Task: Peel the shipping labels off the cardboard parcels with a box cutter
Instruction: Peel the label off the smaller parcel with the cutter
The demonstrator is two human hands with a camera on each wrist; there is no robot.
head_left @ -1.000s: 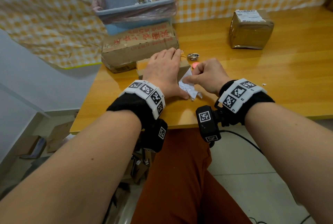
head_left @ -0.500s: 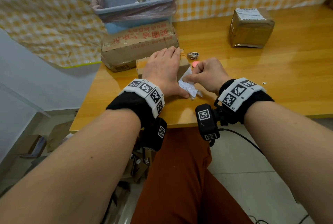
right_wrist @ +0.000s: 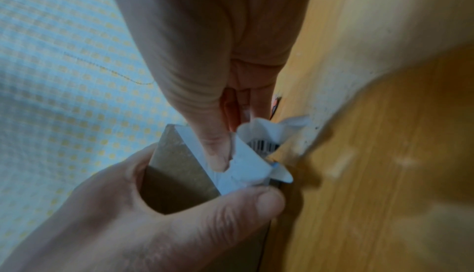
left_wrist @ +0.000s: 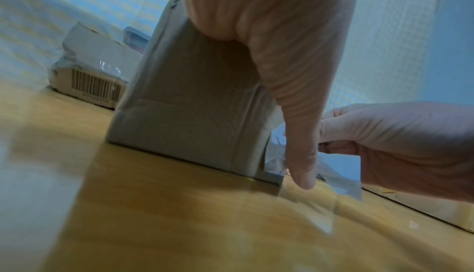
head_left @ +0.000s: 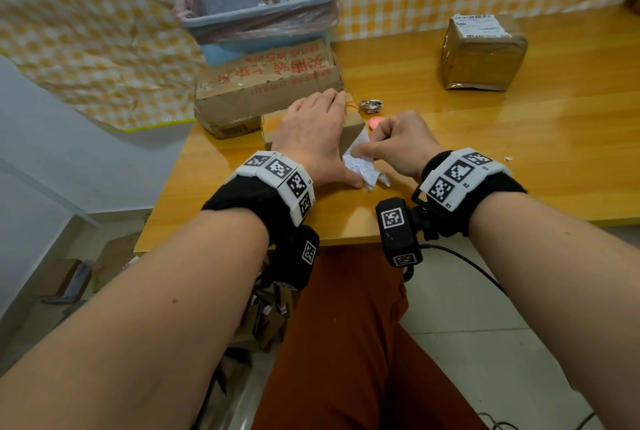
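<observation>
1. Broadly, you are working midway through the job: the big flat parcel at the far left is showing no white label on the faces in view, while the cube parcel at the far right is carrying its shipping label untouched on top.
2. You are pressing your left hand flat over the small parcel near the table's front edge, fingers straight, thumb down at its near right corner.
3. You are pinching the crumpled white label with your right hand, thumb and curled fingers clamped on it; it is hanging partly peeled from the parcel's right face, one strip seemingly stuck on.
4. The label's long axis is running from the parcel's upper edge down toward you and rightward, loose end lying near the tabletop.
5. The pink thing, probably the box cutter, is lying unused just beyond your right hand, its direction hidden.
</observation>
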